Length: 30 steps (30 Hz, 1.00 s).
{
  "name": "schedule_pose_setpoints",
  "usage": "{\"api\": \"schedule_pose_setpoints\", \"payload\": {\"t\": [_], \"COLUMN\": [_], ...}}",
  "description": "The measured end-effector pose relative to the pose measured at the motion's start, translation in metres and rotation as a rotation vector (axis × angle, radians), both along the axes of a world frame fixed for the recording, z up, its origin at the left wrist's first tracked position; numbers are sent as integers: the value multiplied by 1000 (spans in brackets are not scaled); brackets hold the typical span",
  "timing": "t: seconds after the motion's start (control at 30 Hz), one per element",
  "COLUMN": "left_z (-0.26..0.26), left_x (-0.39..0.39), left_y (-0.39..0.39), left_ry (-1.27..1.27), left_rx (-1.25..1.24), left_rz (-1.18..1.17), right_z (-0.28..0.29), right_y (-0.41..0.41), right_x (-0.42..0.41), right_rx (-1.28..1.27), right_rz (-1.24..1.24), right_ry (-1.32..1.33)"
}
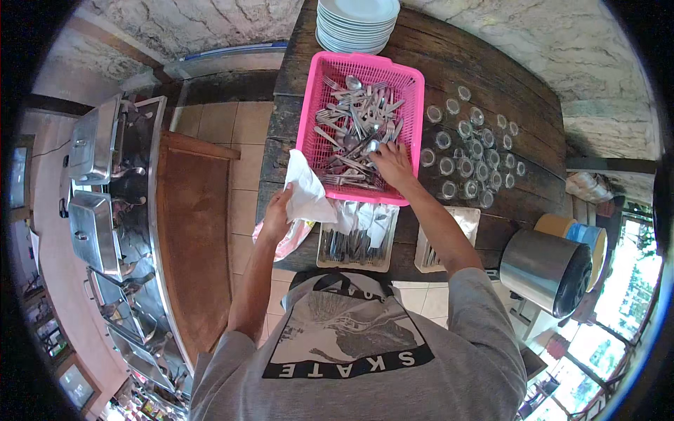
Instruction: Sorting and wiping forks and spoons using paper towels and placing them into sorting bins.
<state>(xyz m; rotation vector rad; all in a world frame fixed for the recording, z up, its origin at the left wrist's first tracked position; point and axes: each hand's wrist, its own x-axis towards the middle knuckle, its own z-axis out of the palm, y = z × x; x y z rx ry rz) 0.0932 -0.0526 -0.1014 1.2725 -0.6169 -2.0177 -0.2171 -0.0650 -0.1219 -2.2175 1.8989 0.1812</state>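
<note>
A pink plastic basket (419, 94) on the dark wooden table (447, 58) holds a loose heap of metal forks, spoons and knives (358, 123). My right hand (392, 160) reaches into its near right part, fingers down among the cutlery beside a spoon (373, 146); whether it grips a piece cannot be told. My left hand (278, 210) holds a white paper napkin or cloth (309, 194) by its left edge, at the basket's near left corner. Below the basket stands a cream tray (390, 258) of upright cutlery, partly covered with white paper pieces (376, 223).
White plates (358, 26) are stacked behind the basket. Several glass jars or glasses (476, 150) stand to its right. A second cream tray (471, 226) lies partly under my right forearm. A pink and white package (295, 239) is below my left hand. Metal chafing dishes (95, 226) line the left counter.
</note>
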Motion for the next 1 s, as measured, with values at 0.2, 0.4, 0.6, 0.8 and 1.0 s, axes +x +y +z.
{"api": "schedule_pose_setpoints", "payload": {"t": [0.2, 0.4, 0.6, 0.8, 1.0], "left_z": [-14, 10, 25, 13, 18], "left_x": [1, -15, -31, -27, -30], "left_y": [5, 3, -10, -13, -18], "left_ry": [50, 2, -105, -186, -184], "left_rx": [55, 81, 118, 177, 221], "left_rz": [5, 46, 111, 128, 100], "right_z": [37, 68, 14, 0, -35], "right_y": [-27, -25, -31, -50, -47], "right_x": [-34, -69, -61, -37, -30], "right_rx": [382, -55, -50, 103, -177], "right_rz": [-458, -279, -374, -472, -282], "right_ry": [-359, -521, -717, -599, -397]}}
